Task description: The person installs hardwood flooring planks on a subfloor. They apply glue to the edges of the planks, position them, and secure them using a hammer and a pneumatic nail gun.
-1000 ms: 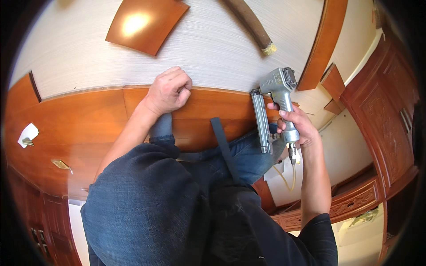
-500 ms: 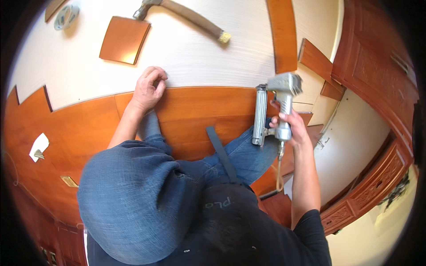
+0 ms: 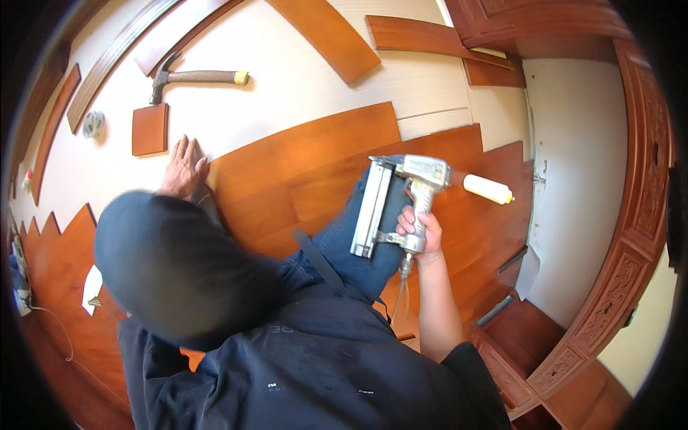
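My right hand (image 3: 423, 229) grips the silver pneumatic nail gun (image 3: 423, 172) by its handle, with a hose at its base, above my jeans-clad leg. My left hand (image 3: 183, 169) has its fingers spread on the pale subfloor, beside the edge of the laid reddish-brown boards (image 3: 301, 165). Just beyond those fingers are a square piece of wood (image 3: 149, 129) and a claw hammer (image 3: 208, 77) with a wooden handle. A pale yellow bottle (image 3: 485, 188) lies on the boards right of the gun.
Loose planks (image 3: 322, 39) lie at the far side, others at the left with a tape roll (image 3: 94, 124). A white paper (image 3: 92, 287) sits on the left boards. Carved wooden furniture (image 3: 623, 279) lines the right side, beside a white panel (image 3: 573, 179).
My view has swung, showing more floor beyond the boards. My left hand has gone from curled fingers to spread ones. The nail gun remains in my right hand, now lower in view.
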A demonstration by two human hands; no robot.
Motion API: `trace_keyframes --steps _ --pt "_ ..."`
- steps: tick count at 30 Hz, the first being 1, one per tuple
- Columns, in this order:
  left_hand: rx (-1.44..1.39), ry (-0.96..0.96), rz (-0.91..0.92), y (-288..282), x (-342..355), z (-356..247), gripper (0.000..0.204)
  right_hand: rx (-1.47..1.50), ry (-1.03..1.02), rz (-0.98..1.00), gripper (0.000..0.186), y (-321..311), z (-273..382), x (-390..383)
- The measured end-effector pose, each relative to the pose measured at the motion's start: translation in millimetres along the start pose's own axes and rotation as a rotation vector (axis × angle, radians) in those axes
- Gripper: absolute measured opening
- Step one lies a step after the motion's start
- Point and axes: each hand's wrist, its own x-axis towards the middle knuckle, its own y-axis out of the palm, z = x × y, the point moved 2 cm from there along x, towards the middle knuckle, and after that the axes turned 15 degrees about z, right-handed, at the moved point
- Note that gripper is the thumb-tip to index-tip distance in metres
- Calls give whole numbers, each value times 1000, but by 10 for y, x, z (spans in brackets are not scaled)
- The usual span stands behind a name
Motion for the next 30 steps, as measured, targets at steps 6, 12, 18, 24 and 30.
trace_keyframes --steps 6,12,18,24,30 --pt "98 -25 751 -1096 185 48 53 -126 77 -26 22 246 16 357" --pt "-5 228 322 -1574 1481 -975 29 -149 32 -129 26 181 28 162" --pt "78 653 -203 -1811 2430 -2116 39 -256 52 -360 30 370 108 118" --pt "-75 607 -301 -1854 2942 -2188 43 -313 126 -563 27 688 263 451" --pt "-540 456 -283 -1511 2485 -1566 37 -561 474 -394 33 895 1042 1891"
